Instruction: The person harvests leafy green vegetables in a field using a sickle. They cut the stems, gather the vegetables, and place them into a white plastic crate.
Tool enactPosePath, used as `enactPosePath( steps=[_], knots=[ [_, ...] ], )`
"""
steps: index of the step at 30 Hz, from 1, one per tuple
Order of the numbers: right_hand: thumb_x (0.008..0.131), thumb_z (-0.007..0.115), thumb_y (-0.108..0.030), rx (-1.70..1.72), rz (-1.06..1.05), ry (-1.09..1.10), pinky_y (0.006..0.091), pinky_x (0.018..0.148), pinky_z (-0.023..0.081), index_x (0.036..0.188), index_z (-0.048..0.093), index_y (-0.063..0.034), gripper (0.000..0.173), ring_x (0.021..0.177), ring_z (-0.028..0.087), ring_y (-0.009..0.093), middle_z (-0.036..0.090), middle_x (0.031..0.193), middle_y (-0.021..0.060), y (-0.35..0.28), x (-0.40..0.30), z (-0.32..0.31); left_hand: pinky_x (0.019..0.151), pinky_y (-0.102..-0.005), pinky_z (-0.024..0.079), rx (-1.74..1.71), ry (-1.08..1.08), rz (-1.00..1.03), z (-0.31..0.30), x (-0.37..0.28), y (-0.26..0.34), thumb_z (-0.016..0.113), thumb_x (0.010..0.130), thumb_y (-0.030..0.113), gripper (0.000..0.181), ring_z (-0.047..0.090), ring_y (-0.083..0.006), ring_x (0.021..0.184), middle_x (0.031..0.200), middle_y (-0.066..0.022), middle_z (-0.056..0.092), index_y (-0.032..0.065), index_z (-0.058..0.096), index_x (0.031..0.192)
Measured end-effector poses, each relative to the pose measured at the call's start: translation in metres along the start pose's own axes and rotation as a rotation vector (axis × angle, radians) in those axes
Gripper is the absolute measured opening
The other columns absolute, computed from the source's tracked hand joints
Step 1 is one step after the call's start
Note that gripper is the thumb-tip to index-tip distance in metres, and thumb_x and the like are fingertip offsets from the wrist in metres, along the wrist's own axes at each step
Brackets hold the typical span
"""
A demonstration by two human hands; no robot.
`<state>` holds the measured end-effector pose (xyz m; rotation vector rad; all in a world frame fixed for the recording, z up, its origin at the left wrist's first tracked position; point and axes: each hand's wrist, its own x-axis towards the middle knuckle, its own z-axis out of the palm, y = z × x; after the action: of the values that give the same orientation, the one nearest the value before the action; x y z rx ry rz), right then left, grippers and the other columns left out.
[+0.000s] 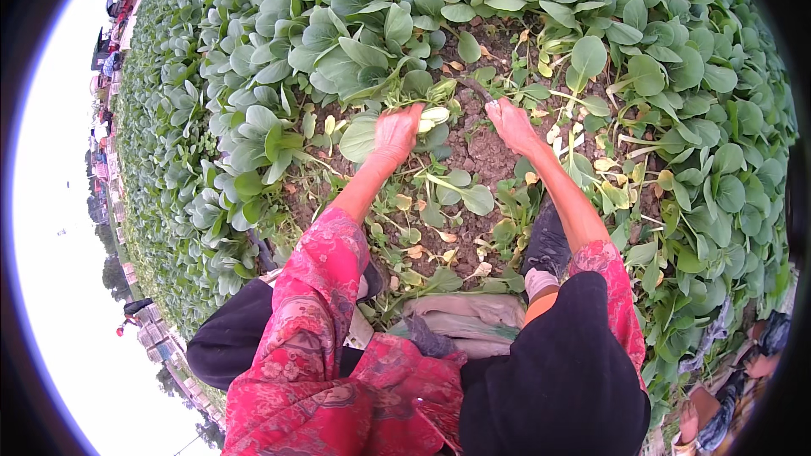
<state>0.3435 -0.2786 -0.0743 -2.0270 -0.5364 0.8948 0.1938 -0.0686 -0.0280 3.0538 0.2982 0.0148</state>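
My left hand (398,133) is closed around a cut leafy green with pale stalks (433,119), its broad leaf (358,138) showing on the left of the fist. Some small leaves and stalks lie over and just above the knuckles. To the right, my right hand (510,128) grips a knife, whose dark, curved blade (475,86) points up and left towards the greens. The knife's handle is mostly hidden in the fist. Between both hands is bare brown soil (472,133).
Dense leafy greens (716,107) surround the soil patch. Loose leaves (476,199) and yellowed ones lie on it. My dark shoe (547,240) stands at its right edge, a pale sack (469,313) before my lap. Another person's hand (688,421) shows at lower right; stacked crates (155,332) stand far left.
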Motion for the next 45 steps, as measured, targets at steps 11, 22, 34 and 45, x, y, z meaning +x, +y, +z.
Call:
enactPosePath(
  steps=[11, 22, 34, 45],
  knots=[
    [0.096, 0.053, -0.043, -0.108, -0.077, -0.079, 0.0359, 0.044, 0.048, 0.095, 0.053, 0.0011, 0.045, 0.046, 0.056, 0.021, 0.056, 0.061, 0.0104, 0.013, -0.021, 0.003, 0.065, -0.0380, 0.046, -0.082, 0.126, 0.028, -0.026, -0.053, 0.008, 0.062, 0.068, -0.001, 0.043, 0.061, -0.0257, 0.071, 0.077, -0.0085, 0.064, 0.0063, 0.063, 0.110],
    [0.087, 0.072, -0.032, 0.806, 0.202, -0.186, 0.0240, 0.029, 0.031, 0.098, 0.057, -0.0031, 0.034, 0.034, 0.039, 0.005, 0.058, 0.065, 0.0023, -0.042, -0.020, 0.024, 0.063, -0.0335, 0.041, -0.053, 0.153, 0.191, -0.073, -0.084, 0.035, 0.061, 0.069, 0.007, 0.052, 0.055, -0.0188, 0.067, 0.072, -0.0024, 0.055, 0.0038, 0.061, 0.121],
    [0.086, 0.074, -0.013, 1.296, 0.168, -0.290, 0.0190, 0.031, 0.031, 0.109, 0.054, -0.0026, 0.032, 0.037, 0.038, 0.003, 0.049, 0.061, -0.0045, -0.053, -0.075, 0.001, 0.062, -0.0368, 0.045, -0.283, 0.115, 0.213, -0.114, -0.095, 0.064, 0.063, 0.066, -0.002, 0.070, 0.054, -0.0237, 0.064, 0.070, -0.0051, 0.054, 0.0076, 0.054, 0.135],
    [0.083, 0.071, 0.002, 0.595, -0.134, 0.558, 0.0162, 0.053, 0.043, 0.111, 0.061, -0.0010, 0.029, 0.061, 0.049, 0.000, 0.061, 0.084, -0.0026, -0.086, -0.137, -0.094, 0.091, -0.0278, 0.050, -1.359, 0.003, -0.512, -0.158, -0.065, 0.066, 0.077, 0.073, -0.003, 0.060, 0.062, -0.0116, 0.099, 0.111, -0.0045, 0.066, 0.0008, 0.056, 0.128]
  ],
)
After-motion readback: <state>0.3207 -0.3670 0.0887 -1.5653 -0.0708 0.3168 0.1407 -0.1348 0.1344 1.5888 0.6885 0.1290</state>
